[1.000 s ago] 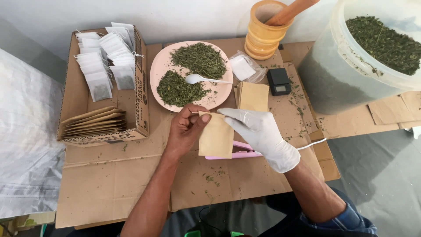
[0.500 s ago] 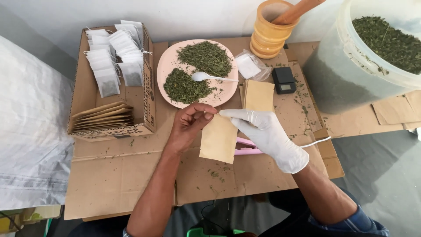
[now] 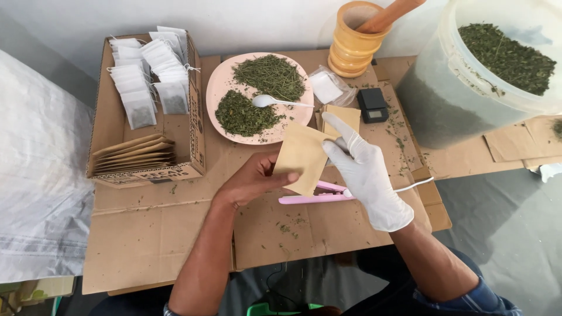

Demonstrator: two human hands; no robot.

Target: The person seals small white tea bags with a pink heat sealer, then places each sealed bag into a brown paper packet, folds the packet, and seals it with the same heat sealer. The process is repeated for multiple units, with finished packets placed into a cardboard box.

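Note:
My bare left hand (image 3: 253, 180) and my white-gloved right hand (image 3: 366, 174) both hold a tan paper pouch (image 3: 301, 155) above the cardboard work surface. The left thumb and fingers pinch its lower left side. The gloved fingers grip its right edge, with the index finger raised along the top. Below the pouch lies a pink heat sealer (image 3: 316, 196) with a white cord. Just beyond sits a pink plate (image 3: 218, 88) with two heaps of dried green herb and a white spoon (image 3: 272, 102).
An open cardboard box (image 3: 111, 111) at the left holds filled tea bags and a stack of tan pouches. Behind are a wooden mortar with pestle (image 3: 354, 38), a small black scale (image 3: 373, 105), more tan pouches (image 3: 345, 117) and a large bucket of herb (image 3: 492, 70).
Both hands have tilted and lifted the pouch slightly, bringing it closer to the plate. The right index finger has straightened along the pouch's top edge.

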